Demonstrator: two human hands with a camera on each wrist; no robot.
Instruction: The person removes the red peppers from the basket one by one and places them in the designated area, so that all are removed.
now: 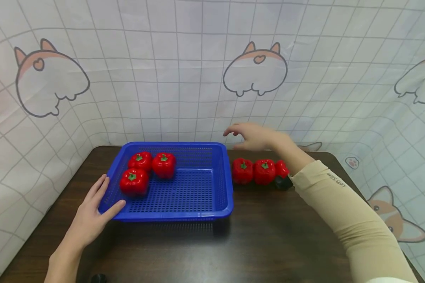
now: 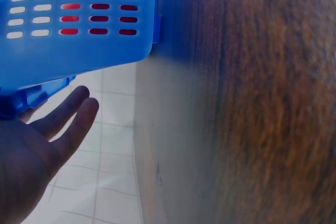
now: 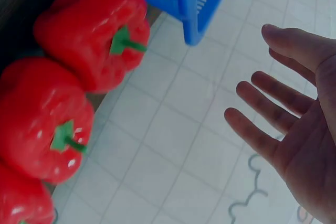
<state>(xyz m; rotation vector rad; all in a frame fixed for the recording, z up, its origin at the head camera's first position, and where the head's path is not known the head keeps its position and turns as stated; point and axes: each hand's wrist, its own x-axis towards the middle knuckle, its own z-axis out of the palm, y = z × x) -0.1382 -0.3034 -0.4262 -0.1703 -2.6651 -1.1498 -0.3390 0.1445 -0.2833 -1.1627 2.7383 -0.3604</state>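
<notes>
A blue plastic basket point(image 1: 184, 215) with slotted walls holds three red bell peppers, one at the front point(image 1: 134, 182), one behind it point(image 1: 140, 161) and one to the right point(image 1: 164, 165). At its front left corner my left hand point(image 1: 88, 218) rests with the thumb over the rim and straight fingers along the outside. The left wrist view shows those fingers point(image 2: 79, 124) extended beside the basket wall. My right hand point(image 1: 255, 136) is empty in the air, fingers spread, behind and above a row of red bell peppers: the left one point(image 1: 242, 171), the middle one point(image 1: 264, 171) and a partly hidden one point(image 1: 281, 168).
A dark brown wooden table point(image 1: 269, 236) lies under everything. White gridded cloth point(image 1: 184, 78) with dog drawings hangs behind and at the sides. A small black object point(image 1: 283, 182) sits by the right forearm, and another dark object point(image 1: 98, 278) lies at the front edge.
</notes>
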